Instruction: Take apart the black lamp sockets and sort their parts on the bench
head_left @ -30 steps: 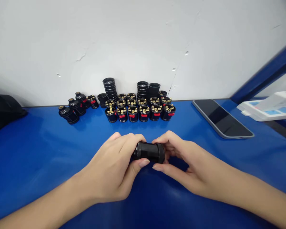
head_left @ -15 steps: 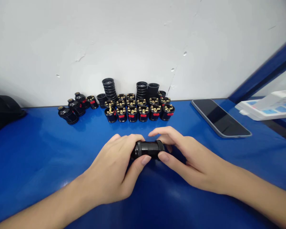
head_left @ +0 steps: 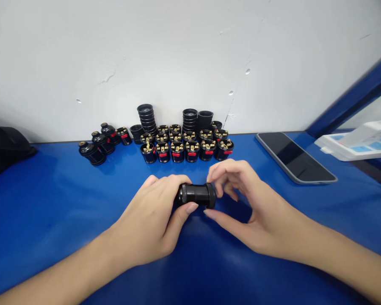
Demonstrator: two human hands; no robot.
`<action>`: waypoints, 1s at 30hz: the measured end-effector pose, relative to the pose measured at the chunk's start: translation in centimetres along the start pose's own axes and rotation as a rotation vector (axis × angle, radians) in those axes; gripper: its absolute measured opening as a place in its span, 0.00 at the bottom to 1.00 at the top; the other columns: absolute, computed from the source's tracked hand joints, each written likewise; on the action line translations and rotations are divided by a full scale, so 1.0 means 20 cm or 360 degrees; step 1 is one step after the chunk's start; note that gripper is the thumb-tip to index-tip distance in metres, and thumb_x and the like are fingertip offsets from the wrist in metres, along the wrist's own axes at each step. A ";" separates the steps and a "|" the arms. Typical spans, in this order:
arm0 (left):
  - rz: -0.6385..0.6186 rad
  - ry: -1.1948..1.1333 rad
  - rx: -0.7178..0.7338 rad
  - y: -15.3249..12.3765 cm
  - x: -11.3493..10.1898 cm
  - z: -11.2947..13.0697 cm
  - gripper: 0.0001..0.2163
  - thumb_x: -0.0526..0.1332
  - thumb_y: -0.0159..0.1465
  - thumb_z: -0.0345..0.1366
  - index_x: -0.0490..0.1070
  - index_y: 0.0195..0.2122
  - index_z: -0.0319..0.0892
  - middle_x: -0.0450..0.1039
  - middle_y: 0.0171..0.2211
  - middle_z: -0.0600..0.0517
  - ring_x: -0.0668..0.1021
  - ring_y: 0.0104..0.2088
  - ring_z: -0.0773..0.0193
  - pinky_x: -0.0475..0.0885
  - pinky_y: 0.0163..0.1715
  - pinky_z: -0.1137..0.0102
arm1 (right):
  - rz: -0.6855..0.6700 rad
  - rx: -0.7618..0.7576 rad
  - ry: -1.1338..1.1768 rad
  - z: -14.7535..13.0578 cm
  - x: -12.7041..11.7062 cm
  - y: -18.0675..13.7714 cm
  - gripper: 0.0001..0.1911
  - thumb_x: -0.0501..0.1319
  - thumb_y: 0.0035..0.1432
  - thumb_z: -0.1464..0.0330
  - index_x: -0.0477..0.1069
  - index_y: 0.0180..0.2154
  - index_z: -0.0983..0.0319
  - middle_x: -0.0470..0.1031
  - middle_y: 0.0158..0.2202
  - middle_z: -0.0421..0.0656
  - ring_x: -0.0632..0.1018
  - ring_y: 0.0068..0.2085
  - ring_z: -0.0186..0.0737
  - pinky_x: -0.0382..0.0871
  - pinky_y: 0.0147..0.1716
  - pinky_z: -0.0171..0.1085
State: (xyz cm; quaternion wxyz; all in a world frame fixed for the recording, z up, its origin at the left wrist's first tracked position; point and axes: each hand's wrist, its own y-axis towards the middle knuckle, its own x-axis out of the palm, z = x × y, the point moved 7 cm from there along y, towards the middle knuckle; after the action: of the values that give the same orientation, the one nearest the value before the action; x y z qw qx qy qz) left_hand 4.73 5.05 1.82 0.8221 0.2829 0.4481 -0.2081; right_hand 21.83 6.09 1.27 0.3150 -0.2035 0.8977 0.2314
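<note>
A black lamp socket [head_left: 197, 195] lies sideways between my hands, just above the blue table [head_left: 51, 212]. My left hand [head_left: 152, 220] wraps round its left end, thumb underneath. My right hand [head_left: 244, 203] pinches the ribbed right end with thumb below and curled fingers above. Behind, rows of black socket cores with brass contacts and red tabs [head_left: 186, 146] stand by the wall. Stacks of black rings [head_left: 146, 116] rise behind them. Three closed-up sockets [head_left: 97, 146] lie to the left.
A dark phone [head_left: 295, 156] lies face up at the right. A white and blue box [head_left: 358, 142] sits at the far right edge. A black bag [head_left: 3, 146] rests at the far left by the white wall.
My right hand's fingers have lifted and shifted round the socket's right end, going from flat over it to curled at its tip. The socket has risen slightly. My left hand holds steady.
</note>
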 end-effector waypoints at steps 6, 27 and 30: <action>-0.0003 0.0000 -0.0008 0.00 0.00 -0.01 0.07 0.54 0.77 0.35 0.62 0.55 0.46 0.76 0.46 0.53 0.75 0.39 0.58 0.64 0.40 0.61 | -0.0124 0.0034 -0.0046 -0.01 0.03 0.00 0.13 0.56 0.74 0.64 0.57 0.56 0.55 0.75 0.43 0.43 0.77 0.39 0.40 0.74 0.38 0.38; -0.0041 0.0022 0.0003 0.00 0.00 -0.01 0.08 0.54 0.77 0.34 0.62 0.56 0.46 0.76 0.46 0.52 0.74 0.38 0.57 0.63 0.40 0.61 | -0.0144 0.0073 -0.0014 0.00 0.04 -0.01 0.20 0.59 0.73 0.61 0.56 0.60 0.54 0.74 0.52 0.47 0.78 0.52 0.46 0.77 0.50 0.44; -0.0034 0.0012 0.0005 0.00 0.00 -0.01 0.08 0.53 0.77 0.34 0.62 0.56 0.46 0.76 0.46 0.52 0.74 0.38 0.57 0.64 0.40 0.61 | -0.0118 0.0082 -0.0011 0.01 0.04 -0.01 0.17 0.57 0.74 0.62 0.57 0.60 0.54 0.75 0.51 0.47 0.79 0.51 0.47 0.77 0.49 0.45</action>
State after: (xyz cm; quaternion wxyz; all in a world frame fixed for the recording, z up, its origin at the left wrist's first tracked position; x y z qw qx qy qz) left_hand 4.60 5.27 1.80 0.8177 0.2802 0.4539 -0.2163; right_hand 21.43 5.92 0.58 0.3315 -0.2277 0.8941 0.1970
